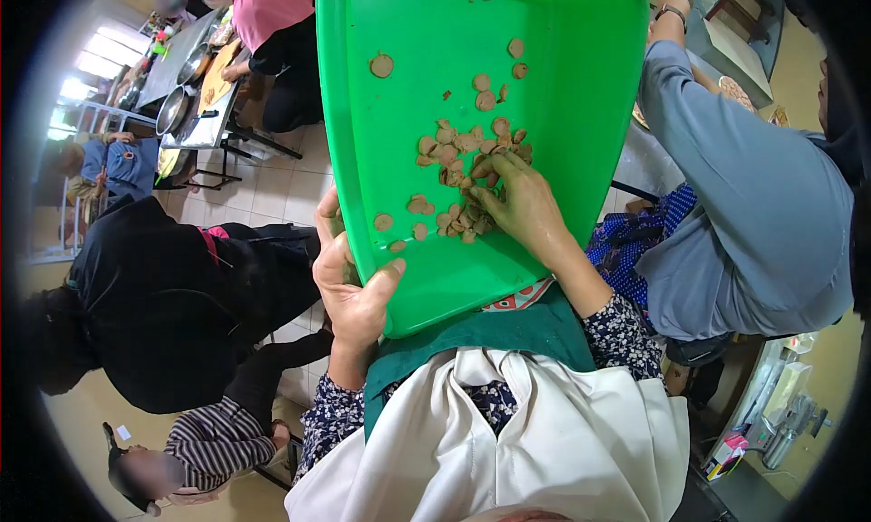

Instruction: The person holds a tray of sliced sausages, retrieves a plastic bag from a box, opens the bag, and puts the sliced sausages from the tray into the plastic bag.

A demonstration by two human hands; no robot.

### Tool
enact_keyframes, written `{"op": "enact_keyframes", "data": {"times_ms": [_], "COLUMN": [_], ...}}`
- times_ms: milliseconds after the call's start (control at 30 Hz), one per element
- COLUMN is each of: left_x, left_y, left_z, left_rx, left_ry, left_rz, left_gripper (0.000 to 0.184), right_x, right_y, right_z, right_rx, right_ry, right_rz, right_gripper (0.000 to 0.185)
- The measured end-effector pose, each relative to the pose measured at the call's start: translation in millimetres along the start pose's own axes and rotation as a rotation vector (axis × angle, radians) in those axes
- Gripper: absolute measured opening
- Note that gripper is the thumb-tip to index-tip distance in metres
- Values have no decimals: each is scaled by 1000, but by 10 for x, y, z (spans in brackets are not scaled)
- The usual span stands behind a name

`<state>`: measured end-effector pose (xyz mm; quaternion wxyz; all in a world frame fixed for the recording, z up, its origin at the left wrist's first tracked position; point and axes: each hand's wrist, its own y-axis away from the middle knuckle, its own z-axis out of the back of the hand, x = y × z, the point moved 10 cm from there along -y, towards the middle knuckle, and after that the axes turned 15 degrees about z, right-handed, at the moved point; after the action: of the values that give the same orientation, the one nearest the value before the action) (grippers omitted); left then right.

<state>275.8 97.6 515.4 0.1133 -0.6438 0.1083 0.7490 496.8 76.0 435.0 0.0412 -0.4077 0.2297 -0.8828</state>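
on my feed, slices [449,153] lay under and left of the nearer right hand [528,204], toward tub [562,59] near edge; fingers half-curled, couldn't tell if pinching. left hand [352,291] gripped left edge.

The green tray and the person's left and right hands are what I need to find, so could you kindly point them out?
Green tray [408,114]: head view, bare inside base.
Left hand [352,304]: head view, near the thumb's base.
Right hand [528,208]: head view, back of the hand.
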Motion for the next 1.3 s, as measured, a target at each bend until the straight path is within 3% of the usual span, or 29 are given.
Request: {"op": "enact_keyframes", "data": {"times_ms": [133,400,1300], "left_x": [-50,-49,-109], "left_y": [16,39,23], "left_z": [-13,-7,-25], "left_rx": [2,-26,-7], "left_ry": [-19,11,49], "left_rz": [-54,-36,-46], "left_gripper": [19,20,23], "right_x": [-61,177,146], "right_y": [46,10,28], "right_z": [-73,-69,-92], "right_rx": [28,23,49], "right_ry": [77,185,159], "right_rz": [-39,91,118], "right_gripper": [26,28,30]}}
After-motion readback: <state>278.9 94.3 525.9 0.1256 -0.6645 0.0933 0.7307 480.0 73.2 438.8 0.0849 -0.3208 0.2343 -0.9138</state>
